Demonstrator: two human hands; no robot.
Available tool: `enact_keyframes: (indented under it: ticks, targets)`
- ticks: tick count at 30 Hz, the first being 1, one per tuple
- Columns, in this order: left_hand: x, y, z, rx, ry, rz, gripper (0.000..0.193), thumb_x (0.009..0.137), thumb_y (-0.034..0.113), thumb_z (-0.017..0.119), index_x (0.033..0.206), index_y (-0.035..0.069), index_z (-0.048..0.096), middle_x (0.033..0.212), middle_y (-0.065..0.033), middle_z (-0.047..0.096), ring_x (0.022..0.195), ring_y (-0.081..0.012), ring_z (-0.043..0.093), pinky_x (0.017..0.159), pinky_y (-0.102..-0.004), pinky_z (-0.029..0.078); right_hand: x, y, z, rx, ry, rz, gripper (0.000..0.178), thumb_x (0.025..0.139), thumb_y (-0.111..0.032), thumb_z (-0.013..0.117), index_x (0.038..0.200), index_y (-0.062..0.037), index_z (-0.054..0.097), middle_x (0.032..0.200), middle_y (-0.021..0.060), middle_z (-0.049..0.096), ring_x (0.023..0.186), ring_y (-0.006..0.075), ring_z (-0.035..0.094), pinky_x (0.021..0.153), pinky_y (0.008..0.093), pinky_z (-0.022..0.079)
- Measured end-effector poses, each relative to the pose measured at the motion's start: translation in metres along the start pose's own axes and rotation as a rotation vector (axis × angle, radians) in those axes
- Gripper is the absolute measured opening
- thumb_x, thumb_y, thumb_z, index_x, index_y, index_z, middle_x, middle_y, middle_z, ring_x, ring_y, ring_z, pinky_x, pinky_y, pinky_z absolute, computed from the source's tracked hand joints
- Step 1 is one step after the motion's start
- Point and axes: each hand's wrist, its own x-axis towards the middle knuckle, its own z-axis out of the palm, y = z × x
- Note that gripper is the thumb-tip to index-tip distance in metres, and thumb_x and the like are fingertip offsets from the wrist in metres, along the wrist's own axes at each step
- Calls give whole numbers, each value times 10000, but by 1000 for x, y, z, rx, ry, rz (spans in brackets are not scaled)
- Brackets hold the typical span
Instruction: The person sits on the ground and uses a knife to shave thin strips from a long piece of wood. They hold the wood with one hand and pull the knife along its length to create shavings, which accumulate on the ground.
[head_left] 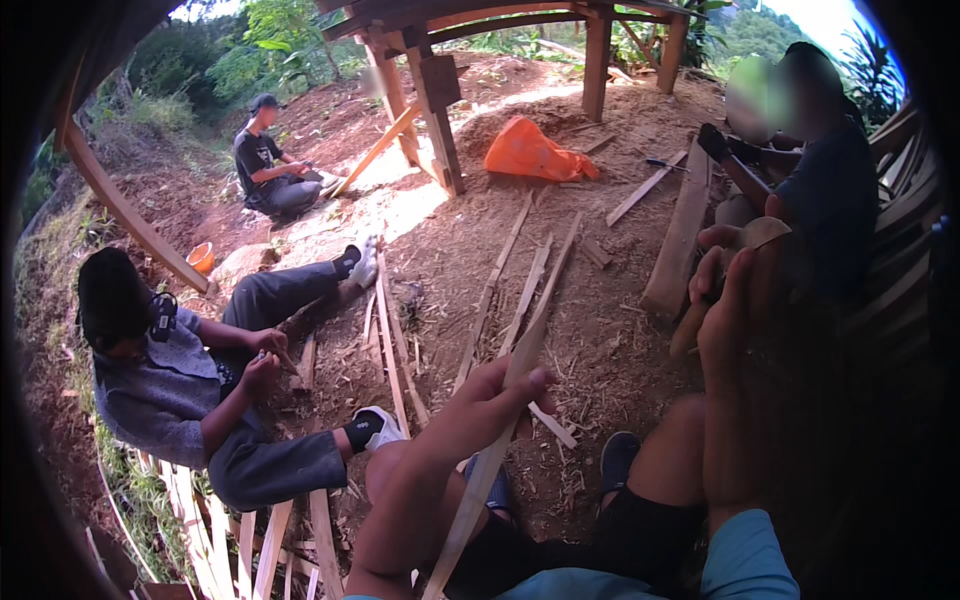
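Observation:
My left hand is closed round a long, pale wooden strip. The strip slants from beside my lap up and away over the ground. On the right, raised above my knee, my right hand grips a tool with a brown wooden handle. A rounded, pale tan part shows at the top of that hand. Shade and my fingers hide the rest of the tool, so its kind is unclear. The two hands are well apart.
Several loose strips lie on the dirt ahead. A thick beam lies at right near a gloved person. Another person sits close at left, one farther back. An orange cloth lies near wooden posts.

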Motion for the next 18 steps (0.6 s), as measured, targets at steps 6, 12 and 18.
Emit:
enact_keyframes:
  ticks: [6,12,18]
  targets:
    - [12,-14,-11,114,-45,-43,355,913,372,503,977,24,537,767,-31,601,584,-80,552,530,-204,457,-15,27,1,-551,-312,-35,272,923,-210,433,1092,-26,539,752,94,593,586,137,572,527,264,456]
    - [32,-29,-1,97,-151,103,280,922,324,482,950,47,517,775,-24,563,630,-91,536,553,-229,450,-67,5,45,-344,-921,-202,225,739,-74,566,961,-42,590,735,141,618,628,301,622,549,360,492]
    - [46,-63,0,29,-177,356,258,917,277,482,947,28,541,796,5,566,715,-66,510,615,-239,442,-81,-29,64,-328,-1107,-347,182,824,-116,545,975,-46,618,789,105,621,725,259,610,660,353,484]
